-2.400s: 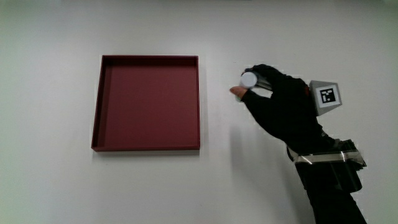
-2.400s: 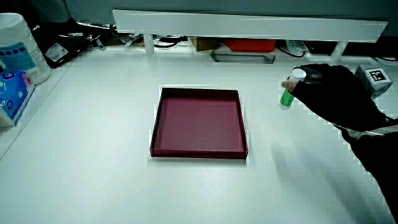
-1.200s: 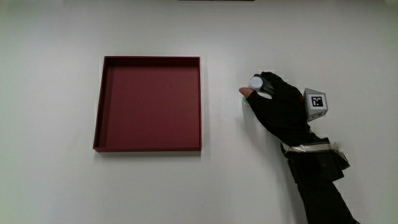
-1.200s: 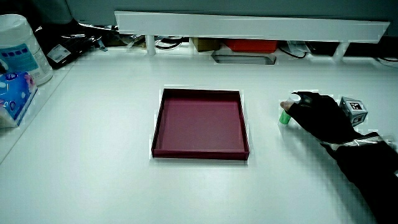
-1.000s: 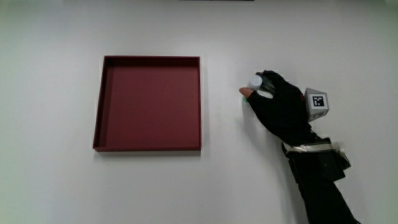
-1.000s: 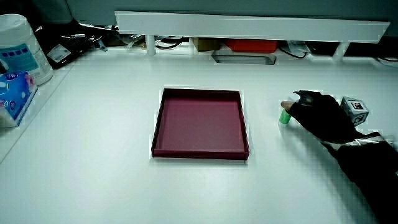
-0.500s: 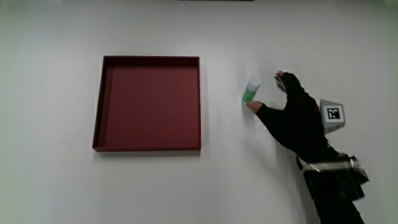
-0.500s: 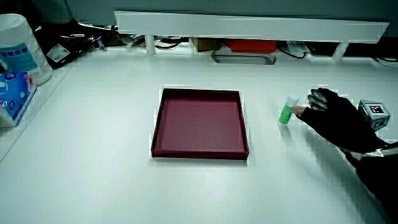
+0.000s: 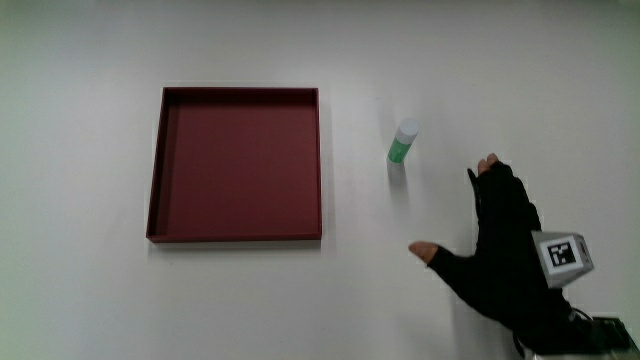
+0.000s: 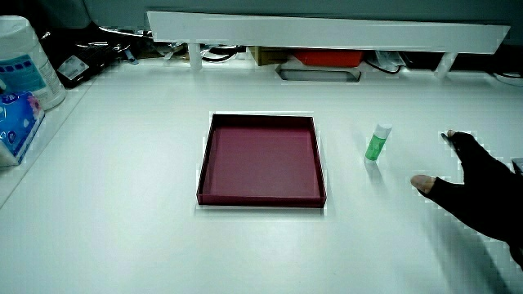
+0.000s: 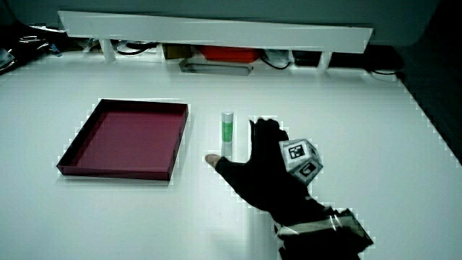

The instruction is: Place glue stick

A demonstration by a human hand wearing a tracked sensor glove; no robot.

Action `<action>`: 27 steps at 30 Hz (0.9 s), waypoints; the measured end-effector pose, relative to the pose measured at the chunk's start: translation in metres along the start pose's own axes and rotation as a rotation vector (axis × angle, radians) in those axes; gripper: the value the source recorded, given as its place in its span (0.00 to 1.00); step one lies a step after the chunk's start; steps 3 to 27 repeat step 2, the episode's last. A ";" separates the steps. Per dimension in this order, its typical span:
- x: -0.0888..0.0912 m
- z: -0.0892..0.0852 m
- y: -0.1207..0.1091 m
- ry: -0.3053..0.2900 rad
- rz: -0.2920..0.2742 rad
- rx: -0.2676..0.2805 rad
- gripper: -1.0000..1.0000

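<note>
From above, you see the glue stick [image 9: 403,141] standing upright on the bare table [image 9: 90,290], just beside the dark red tray [image 9: 153,180] but not touching it and not inside it. Its white cap faces up and its body is green. Your hand [image 9: 505,255] is nearer to you than the glue stick and well apart from it, with the thumb stretched toward the tray's side and the fingers spread flat; it holds nothing. The patterned cube [image 9: 561,256] sits on the back of the glove.

In a side view, the glue stick [image 10: 377,142] stands on its own between the tray [image 10: 261,199] and your hand [image 10: 478,192]. You can see a clear gap of table [image 10: 122,237] between stick and fingertips. The hand lies low over the table, open and loose. A white tub [image 10: 26,64] and a blue packet [image 10: 18,122] sit at the table's edge.

In a side view, the glue stick [image 11: 227,134] stands upright next to the tray's [image 11: 115,168] rim, with your hand [image 11: 263,173] close by, nearer to you. The fingers are splayed, gripping nothing, and the cube [image 11: 299,161] shows plainly on the glove's back.
</note>
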 end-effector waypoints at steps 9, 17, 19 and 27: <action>-0.009 -0.001 -0.009 -0.067 -0.017 -0.025 0.00; -0.009 -0.001 -0.009 -0.067 -0.017 -0.025 0.00; -0.009 -0.001 -0.009 -0.067 -0.017 -0.025 0.00; -0.009 -0.001 -0.009 -0.067 -0.017 -0.025 0.00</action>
